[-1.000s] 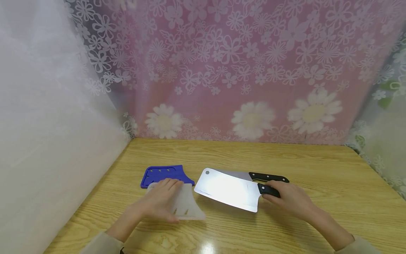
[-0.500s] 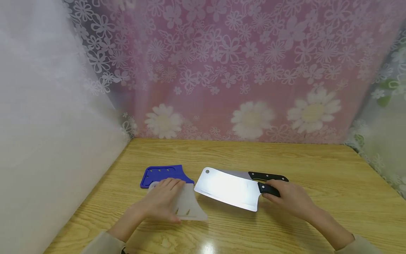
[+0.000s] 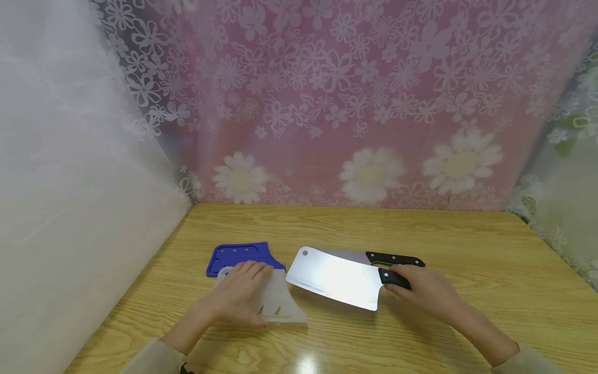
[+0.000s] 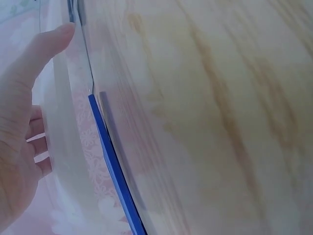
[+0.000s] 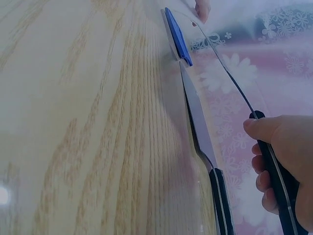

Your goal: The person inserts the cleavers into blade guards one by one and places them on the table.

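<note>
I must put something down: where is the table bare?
Bare tabletop lies behind the blue blade cover and pointed knife, up to the floral curtain, and right of that knife. Crowded: around the cleaver and white blade cover.

And here's the table, yellowish wood, brown grain streaking across it, a bright patch of light gleaming on the side nearer the person than the fingers of either hand! Beyond the left hand, just past its fingers, there's the blue sheath, lying flat, small notches along its far edge. Over by the right hand, just past the fingers, lies the knife, black handle, three pale rivets, blade pointing at the sheath. Touching? Too close to call!
</note>
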`<state>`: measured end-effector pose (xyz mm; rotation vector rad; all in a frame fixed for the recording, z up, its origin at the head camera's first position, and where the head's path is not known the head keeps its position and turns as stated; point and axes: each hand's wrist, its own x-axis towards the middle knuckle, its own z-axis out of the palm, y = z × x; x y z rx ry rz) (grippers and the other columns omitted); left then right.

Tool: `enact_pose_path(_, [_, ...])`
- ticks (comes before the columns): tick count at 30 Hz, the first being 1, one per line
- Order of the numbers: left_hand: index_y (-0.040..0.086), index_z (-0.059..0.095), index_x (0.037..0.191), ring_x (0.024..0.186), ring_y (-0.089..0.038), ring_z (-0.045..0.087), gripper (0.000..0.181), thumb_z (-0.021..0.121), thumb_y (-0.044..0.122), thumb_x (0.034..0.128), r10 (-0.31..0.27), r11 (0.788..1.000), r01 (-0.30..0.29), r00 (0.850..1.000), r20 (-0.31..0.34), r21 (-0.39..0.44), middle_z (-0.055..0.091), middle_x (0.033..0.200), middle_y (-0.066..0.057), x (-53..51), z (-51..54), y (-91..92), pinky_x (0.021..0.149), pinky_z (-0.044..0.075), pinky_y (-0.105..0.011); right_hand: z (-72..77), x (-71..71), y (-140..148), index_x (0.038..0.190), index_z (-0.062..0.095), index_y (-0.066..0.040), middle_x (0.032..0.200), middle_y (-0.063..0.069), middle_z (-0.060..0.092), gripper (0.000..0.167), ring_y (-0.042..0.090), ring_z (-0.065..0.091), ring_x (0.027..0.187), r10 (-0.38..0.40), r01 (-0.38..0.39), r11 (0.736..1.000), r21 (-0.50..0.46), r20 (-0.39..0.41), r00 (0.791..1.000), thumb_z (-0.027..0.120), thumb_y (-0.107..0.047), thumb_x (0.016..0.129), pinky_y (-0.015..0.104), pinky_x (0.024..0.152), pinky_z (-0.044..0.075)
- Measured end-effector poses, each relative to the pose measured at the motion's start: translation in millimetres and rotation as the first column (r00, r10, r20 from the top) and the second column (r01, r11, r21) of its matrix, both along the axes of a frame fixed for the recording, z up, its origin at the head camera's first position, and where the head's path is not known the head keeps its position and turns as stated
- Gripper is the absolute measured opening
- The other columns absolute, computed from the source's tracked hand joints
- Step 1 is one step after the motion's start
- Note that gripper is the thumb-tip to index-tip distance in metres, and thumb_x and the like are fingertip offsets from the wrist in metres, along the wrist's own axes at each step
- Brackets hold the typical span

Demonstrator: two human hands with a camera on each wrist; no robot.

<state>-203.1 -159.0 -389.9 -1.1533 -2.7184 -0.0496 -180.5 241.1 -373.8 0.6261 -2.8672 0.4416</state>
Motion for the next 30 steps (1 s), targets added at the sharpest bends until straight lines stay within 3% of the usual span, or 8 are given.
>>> enact_pose_path(9, [0.000, 0.044, 0.132, 0.114, -0.027, 0.045, 0.107, 0.076, 0.062, 0.0510, -0.052, 0.998, 0.054, 0.997, -0.051, 0.038, 0.050, 0.125, -0.010, -1.4, -2.1, -2.8, 0.094, 0.037, -0.046, -4.5, 0.4, 2.7, 0.103, 0.067, -0.011, 0.084, -0.007, 0.064, 0.030, 0.001, 0.042, 0.057, 0.036, -0.034, 0.999, 0.030, -0.091, 0.995, 0.068, -0.033, 0.082, 0.022, 0.048, 0.033])
enact_pose_path(19, [0.001, 0.044, 0.132, 0.114, -0.026, 0.045, 0.106, 0.077, 0.060, 0.0511, -0.063, 0.997, 0.065, 0.997, -0.048, 0.047, 0.050, 0.125, -0.010, -2.0, -2.6, -2.0, 0.095, 0.038, -0.047, -5.0, -2.1, 6.3, 0.104, 0.067, -0.008, 0.078, -0.007, 0.062, 0.030, 0.002, 0.040, 0.054, 0.049, -0.047, 0.999, 0.022, -0.083, 0.995, 0.069, -0.029, 0.082, 0.022, 0.048, 0.033])
enact_pose_path(30, [0.001, 0.047, 0.129, 0.111, -0.025, 0.047, 0.105, 0.076, 0.061, 0.0490, -0.043, 0.996, 0.046, 0.998, -0.051, 0.071, 0.052, 0.122, -0.008, -2.8, -4.4, 1.1, 0.092, 0.039, -0.045, -4.0, 2.6, -0.4, 0.102, 0.068, -0.009, 0.082, -0.002, 0.065, 0.029, 0.005, 0.052, 0.058, 0.074, -0.061, 0.996, 0.071, -0.204, 0.976, 0.071, -0.028, 0.080, 0.024, 0.049, 0.039])
